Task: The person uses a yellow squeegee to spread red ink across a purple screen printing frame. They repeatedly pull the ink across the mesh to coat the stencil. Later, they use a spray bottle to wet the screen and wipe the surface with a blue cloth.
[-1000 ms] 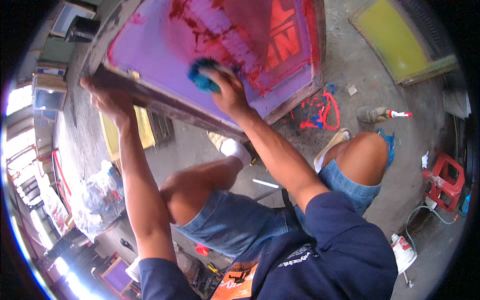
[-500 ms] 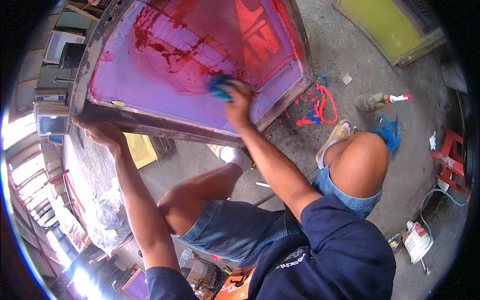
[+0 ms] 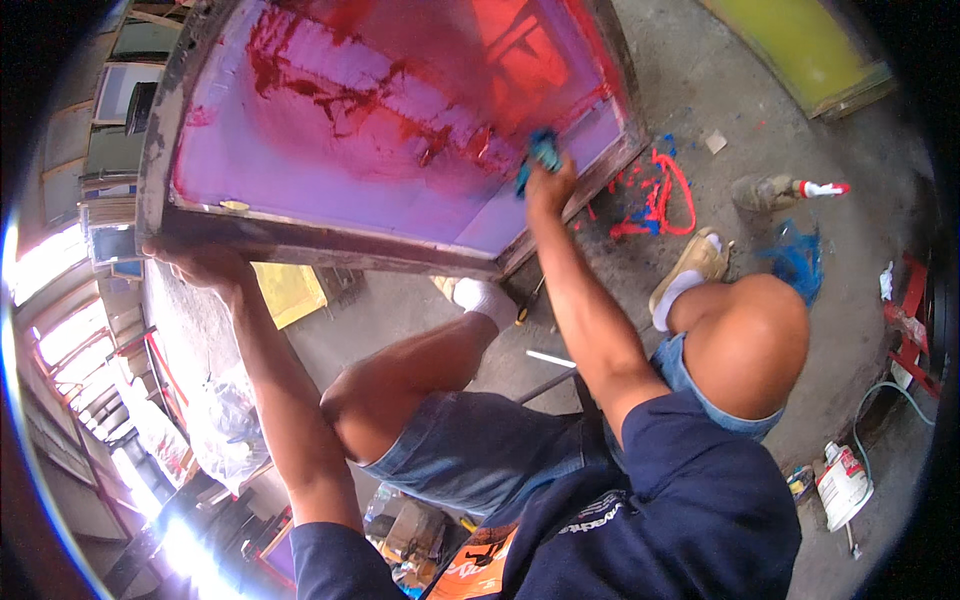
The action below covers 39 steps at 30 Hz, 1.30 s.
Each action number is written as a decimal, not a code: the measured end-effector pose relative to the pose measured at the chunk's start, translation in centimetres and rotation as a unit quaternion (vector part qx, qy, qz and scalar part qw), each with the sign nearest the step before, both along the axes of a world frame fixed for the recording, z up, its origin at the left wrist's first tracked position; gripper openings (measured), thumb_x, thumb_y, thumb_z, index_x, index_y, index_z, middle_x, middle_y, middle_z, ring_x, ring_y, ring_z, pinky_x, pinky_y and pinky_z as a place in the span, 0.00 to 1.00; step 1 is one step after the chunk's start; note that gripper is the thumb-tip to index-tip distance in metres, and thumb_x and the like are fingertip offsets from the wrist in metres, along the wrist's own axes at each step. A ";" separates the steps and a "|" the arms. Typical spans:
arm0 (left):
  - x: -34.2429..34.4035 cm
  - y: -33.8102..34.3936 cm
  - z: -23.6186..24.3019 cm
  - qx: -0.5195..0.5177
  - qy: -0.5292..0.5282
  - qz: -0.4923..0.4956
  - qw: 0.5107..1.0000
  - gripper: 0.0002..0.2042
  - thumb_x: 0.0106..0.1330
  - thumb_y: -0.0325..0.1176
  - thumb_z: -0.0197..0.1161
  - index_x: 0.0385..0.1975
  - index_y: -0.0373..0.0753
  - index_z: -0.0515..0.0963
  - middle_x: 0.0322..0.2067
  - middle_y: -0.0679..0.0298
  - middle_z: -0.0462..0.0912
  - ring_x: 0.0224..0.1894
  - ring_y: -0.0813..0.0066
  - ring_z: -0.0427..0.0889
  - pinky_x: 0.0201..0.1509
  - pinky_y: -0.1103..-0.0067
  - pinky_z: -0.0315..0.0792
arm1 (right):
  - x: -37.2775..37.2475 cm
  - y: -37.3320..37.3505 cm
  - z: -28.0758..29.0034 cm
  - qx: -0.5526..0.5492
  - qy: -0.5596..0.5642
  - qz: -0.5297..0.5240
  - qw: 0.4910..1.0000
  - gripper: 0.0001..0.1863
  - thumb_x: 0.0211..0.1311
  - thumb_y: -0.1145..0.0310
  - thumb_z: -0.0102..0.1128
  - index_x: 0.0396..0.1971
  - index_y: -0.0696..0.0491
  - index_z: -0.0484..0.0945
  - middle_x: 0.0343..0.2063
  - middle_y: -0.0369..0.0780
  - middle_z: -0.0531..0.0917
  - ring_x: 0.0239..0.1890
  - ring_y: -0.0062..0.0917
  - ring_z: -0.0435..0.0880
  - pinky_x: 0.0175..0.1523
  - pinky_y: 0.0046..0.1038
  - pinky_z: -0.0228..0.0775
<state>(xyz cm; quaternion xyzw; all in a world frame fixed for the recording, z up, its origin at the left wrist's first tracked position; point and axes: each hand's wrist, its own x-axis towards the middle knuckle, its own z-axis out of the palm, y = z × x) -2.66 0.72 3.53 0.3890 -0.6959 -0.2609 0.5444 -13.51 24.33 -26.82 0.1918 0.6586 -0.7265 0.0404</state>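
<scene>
A large screen-printing frame leans tilted in front of me, its purple mesh smeared with dark red ink. Bright red shapes show on the mesh at the upper right. Gripping the frame's near left corner, my left hand has its fingers partly hidden by the rim. My right hand is closed around a blue-green rag, which it presses on the mesh near the right side. The frame's far edge lies outside the view.
Red and blue ink stains mark the floor right of the frame. Beyond them lie a bottle with a red-and-white top, a yellow screen, a red stool and a white container. Clear plastic bags sit at left.
My right hand has swept the rag right and slightly up across the mesh. Still at the corner, my left hand keeps its grip. The view has shifted slightly.
</scene>
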 end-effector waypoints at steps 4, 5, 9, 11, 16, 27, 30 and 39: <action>1.8 -2.2 -1.0 -0.069 -0.115 0.073 0.988 0.33 0.69 0.54 0.38 0.55 0.23 0.62 0.49 0.42 0.72 0.48 0.59 0.74 0.53 0.70 0.70 | -1.1 -4.7 7.9 0.006 0.210 0.040 0.977 0.14 0.41 0.81 0.60 0.33 0.57 0.75 0.32 0.42 0.78 0.37 0.31 0.77 0.44 0.33 0.69; 3.6 -4.1 -1.6 -0.128 -0.242 0.143 0.951 0.32 0.69 0.53 0.39 0.55 0.24 0.61 0.48 0.42 0.72 0.47 0.59 0.75 0.51 0.70 0.71 | 1.8 -5.8 11.3 0.030 0.324 0.095 0.941 0.16 0.40 0.83 0.58 0.35 0.57 0.75 0.34 0.43 0.78 0.40 0.34 0.77 0.49 0.35 0.67; 1.4 -2.2 -0.6 -0.055 -0.033 -0.031 0.997 0.29 0.71 0.49 0.37 0.56 0.26 0.59 0.47 0.49 0.73 0.45 0.62 0.76 0.48 0.71 0.74 | 4.0 -3.4 4.0 0.027 0.275 0.110 0.955 0.12 0.40 0.82 0.58 0.29 0.57 0.79 0.35 0.43 0.79 0.40 0.34 0.77 0.48 0.33 0.68; 1.4 -2.7 -0.7 -0.050 0.004 -0.032 0.998 0.30 0.72 0.50 0.34 0.56 0.26 0.61 0.48 0.50 0.72 0.46 0.62 0.75 0.50 0.72 0.72 | 0.5 0.4 1.0 0.012 0.039 0.008 0.999 0.10 0.44 0.81 0.58 0.30 0.56 0.79 0.36 0.41 0.80 0.39 0.30 0.78 0.45 0.30 0.70; 0.4 1.0 -0.1 -0.060 -0.126 0.076 0.987 0.32 0.71 0.53 0.30 0.55 0.25 0.64 0.50 0.49 0.72 0.47 0.61 0.74 0.54 0.73 0.69 | -1.9 -4.7 11.7 0.053 0.306 0.073 0.948 0.13 0.42 0.80 0.60 0.31 0.54 0.79 0.33 0.41 0.80 0.38 0.34 0.78 0.46 0.34 0.68; 6.1 -7.3 -3.8 -0.176 -0.116 0.095 0.973 0.28 0.72 0.50 0.28 0.57 0.32 0.61 0.49 0.50 0.71 0.46 0.62 0.74 0.51 0.70 0.73 | -1.2 -4.8 10.2 -0.036 0.185 0.016 0.982 0.08 0.47 0.79 0.59 0.30 0.55 0.76 0.32 0.42 0.80 0.30 0.30 0.79 0.31 0.31 0.68; 2.3 -3.3 -1.1 0.041 0.030 -0.138 0.989 0.31 0.70 0.56 0.30 0.59 0.34 0.61 0.51 0.53 0.71 0.48 0.64 0.74 0.51 0.71 0.73 | 0.6 -5.4 9.4 0.059 0.387 0.042 0.919 0.12 0.43 0.80 0.62 0.31 0.55 0.77 0.37 0.46 0.78 0.43 0.38 0.76 0.48 0.35 0.67; -0.1 -0.1 -0.7 0.009 0.014 -0.060 0.998 0.33 0.70 0.56 0.29 0.58 0.30 0.62 0.55 0.52 0.67 0.53 0.63 0.71 0.56 0.70 0.70 | -5.5 -5.1 12.6 0.052 0.246 -0.031 0.967 0.15 0.42 0.85 0.51 0.33 0.60 0.78 0.43 0.46 0.77 0.47 0.31 0.74 0.56 0.34 0.61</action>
